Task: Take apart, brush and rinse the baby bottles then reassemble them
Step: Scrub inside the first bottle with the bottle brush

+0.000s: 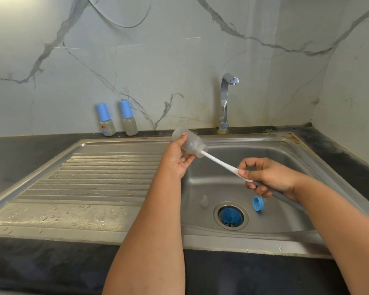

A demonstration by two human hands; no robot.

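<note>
Bottle body (189, 144): clear, cap off, held tilted at centre frame above the sink basin (285, 167), mouth pointing lower right.
Brush (222, 165): white shaft enters the bottle mouth; head sits inside the body.
Left hand (179, 160): grip closed around the bottle body, thumb on top, fingers beneath.
Right hand (268, 177): grip closed on the brush handle, thumb and forefinger pinching the shaft.
Step in hand: brushing the interior. Advised: keep shaft aligned with the bottle axis, rotate while stroking, reach the base and shoulder.
Loose parts: nipple (204, 201) and blue collar (258, 203) lie on the basin floor; blue cap (230, 216) sits in the drain.
Awaiting: two capped bottles (117, 119) on the table, upper left.
Tap (226, 101): no water visible; obstructs nothing.
</note>
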